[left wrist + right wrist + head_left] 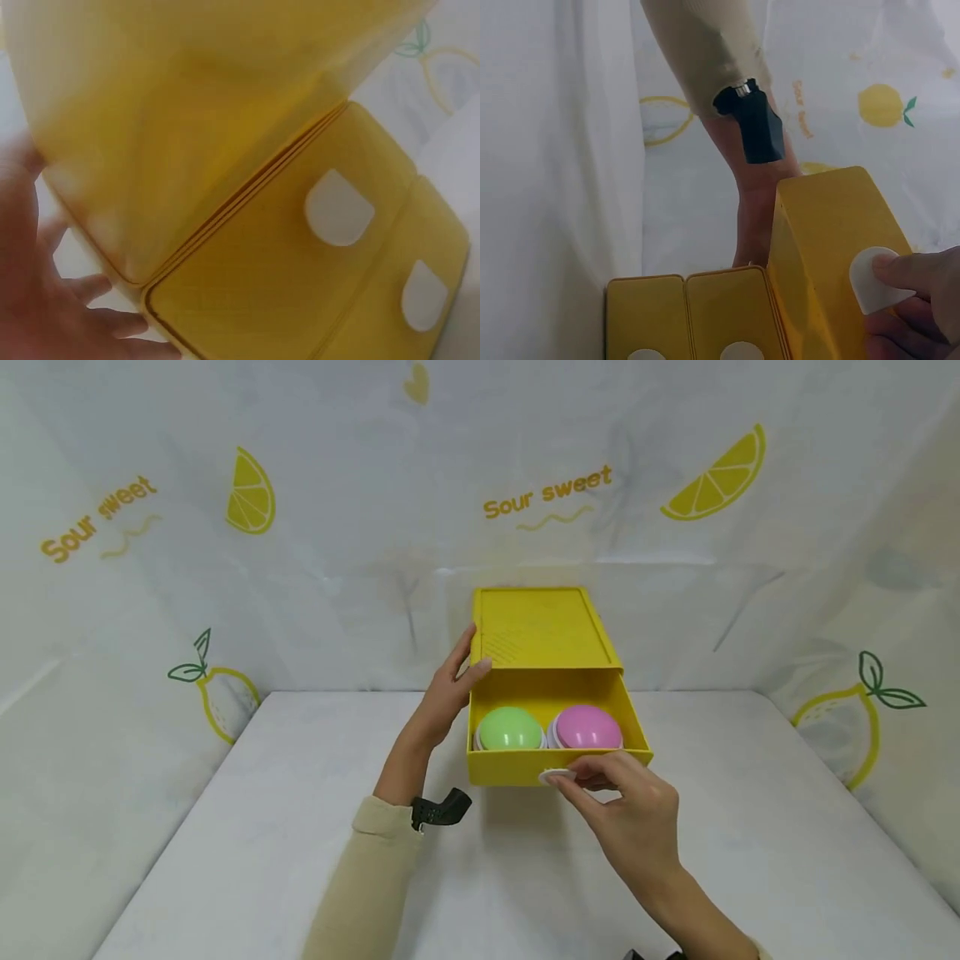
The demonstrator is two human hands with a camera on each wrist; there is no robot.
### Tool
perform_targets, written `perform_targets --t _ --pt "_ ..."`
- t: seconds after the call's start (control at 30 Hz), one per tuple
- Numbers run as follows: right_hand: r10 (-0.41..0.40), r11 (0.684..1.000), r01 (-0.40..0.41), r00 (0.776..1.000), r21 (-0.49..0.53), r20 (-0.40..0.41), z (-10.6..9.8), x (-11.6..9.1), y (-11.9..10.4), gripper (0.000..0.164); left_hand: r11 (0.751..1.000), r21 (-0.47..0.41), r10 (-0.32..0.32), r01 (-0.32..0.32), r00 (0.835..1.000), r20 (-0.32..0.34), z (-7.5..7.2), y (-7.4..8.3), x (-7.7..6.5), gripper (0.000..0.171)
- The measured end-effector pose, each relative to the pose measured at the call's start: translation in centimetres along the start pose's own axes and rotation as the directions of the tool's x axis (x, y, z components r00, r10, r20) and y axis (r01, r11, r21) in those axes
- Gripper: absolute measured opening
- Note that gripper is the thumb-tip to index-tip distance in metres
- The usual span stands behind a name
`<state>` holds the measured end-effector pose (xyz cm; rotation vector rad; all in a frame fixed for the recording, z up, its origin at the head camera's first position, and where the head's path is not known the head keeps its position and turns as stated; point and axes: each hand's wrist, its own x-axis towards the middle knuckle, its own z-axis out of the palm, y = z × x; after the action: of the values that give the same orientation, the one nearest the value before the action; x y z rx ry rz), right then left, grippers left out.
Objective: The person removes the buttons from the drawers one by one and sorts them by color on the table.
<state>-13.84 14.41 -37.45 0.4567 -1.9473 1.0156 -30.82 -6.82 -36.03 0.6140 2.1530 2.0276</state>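
From the head we look into the pulled-out drawer [502, 768], where a green dome [510, 728] sits at eight o'clock and a pink dome [588, 727] at four; only the wrist views show us two closed drawers [247, 262] with white tabs [339, 208]. The glossy yellow cabinet [547, 627] stands at twelve o'clock on the bench [247, 860]. Our left hand [446, 697] lies against its nine o'clock side, fingers extended, gripping nothing; our right hand [633, 802] pinches the drawer's white pull [553, 777] at six o'clock between thumb and fingers.
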Motion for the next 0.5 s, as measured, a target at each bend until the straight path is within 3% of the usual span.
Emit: perform_targets --t 0.2,0.5 --pt "0.068 0.997 -0.065 0.996 -0.046 0.062 -0.8 0.1 0.0 0.028 0.998 -0.043 0.039 -0.04 0.999 -0.019 0.7 -0.3 -0.5 0.07" --pt "0.042 0.999 -0.037 0.988 -0.034 0.152 -1.5 0.8 0.1 0.03 0.997 -0.046 0.057 -0.063 0.991 -0.121 1.4 -0.3 -1.1 0.062"
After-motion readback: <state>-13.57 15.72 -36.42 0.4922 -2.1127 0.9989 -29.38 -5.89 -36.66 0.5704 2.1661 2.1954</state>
